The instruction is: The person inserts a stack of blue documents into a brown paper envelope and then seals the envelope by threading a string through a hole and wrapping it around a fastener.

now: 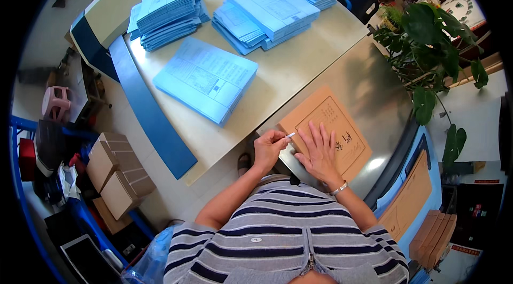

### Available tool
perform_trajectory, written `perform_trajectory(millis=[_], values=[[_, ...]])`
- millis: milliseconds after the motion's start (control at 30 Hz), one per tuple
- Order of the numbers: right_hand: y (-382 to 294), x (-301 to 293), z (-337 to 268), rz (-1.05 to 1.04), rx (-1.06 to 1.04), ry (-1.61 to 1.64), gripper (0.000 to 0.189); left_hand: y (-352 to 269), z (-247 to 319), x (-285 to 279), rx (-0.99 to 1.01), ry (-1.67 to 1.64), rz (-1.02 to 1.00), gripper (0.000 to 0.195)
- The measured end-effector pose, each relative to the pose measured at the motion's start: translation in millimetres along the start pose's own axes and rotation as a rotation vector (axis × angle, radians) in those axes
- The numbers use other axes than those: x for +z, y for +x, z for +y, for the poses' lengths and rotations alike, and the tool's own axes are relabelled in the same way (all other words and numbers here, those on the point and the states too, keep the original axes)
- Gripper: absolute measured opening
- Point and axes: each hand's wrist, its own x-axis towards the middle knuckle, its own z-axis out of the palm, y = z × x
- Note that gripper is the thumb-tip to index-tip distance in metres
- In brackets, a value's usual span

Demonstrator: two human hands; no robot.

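A flat brown cardboard archive box (348, 163) with large printed characters lies on the shiny metal-like tabletop (372, 71) before me. My right hand (319, 151) rests flat on its cover, fingers spread and holding nothing. At the box's left edge, my left hand (267, 149) pinches a small white strip (290, 135), perhaps a fastening tab, between thumb and fingertips. The strip's far end meets the edge of the box; whether it is attached there I cannot tell.
Beyond the box, a cream table (276, 79) bears several stacks of blue printed envelopes, the nearest stack (206, 77) being closest to my left hand. A leafy potted plant (429, 39) overhangs the right side. More brown boxes (431, 240) stand at lower right; cardboard cartons (120, 171) sit at left.
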Motion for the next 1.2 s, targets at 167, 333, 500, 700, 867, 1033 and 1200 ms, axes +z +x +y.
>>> perform_trajectory(millis=[167,333,500,700,867,1033,1200], values=[[-1.7,0.6,2.2,0.008,-0.002,0.013,0.074,-2.2,-6.2,1.6,0.146,0.073,-0.001,0.010],[-2.4,0.3,2.1,0.006,0.003,0.040,0.082,-3.7,-8.0,0.7,0.421,0.315,0.020,0.011],[-2.0,-1.6,-0.2,-0.019,0.030,0.080,0.091,-10.3,-11.5,0.8,0.479,0.455,0.008,0.010],[-4.6,-5.6,1.3,-0.040,0.048,0.041,0.089,-7.3,6.3,-7.1,0.467,0.688,-0.110,0.012],[-5.1,4.0,-2.3,0.064,0.017,-0.045,0.084,15.8,43.4,9.8,0.797,0.824,-0.030,0.011],[-17.6,10.8,-10.6,0.040,0.051,-0.049,0.085,53.8,65.3,53.6,0.968,1.035,-0.371,0.035],[-60.6,7.6,-11.4,0.132,0.141,0.028,0.083,85.7,64.0,69.9,0.717,1.441,-0.609,0.065]])
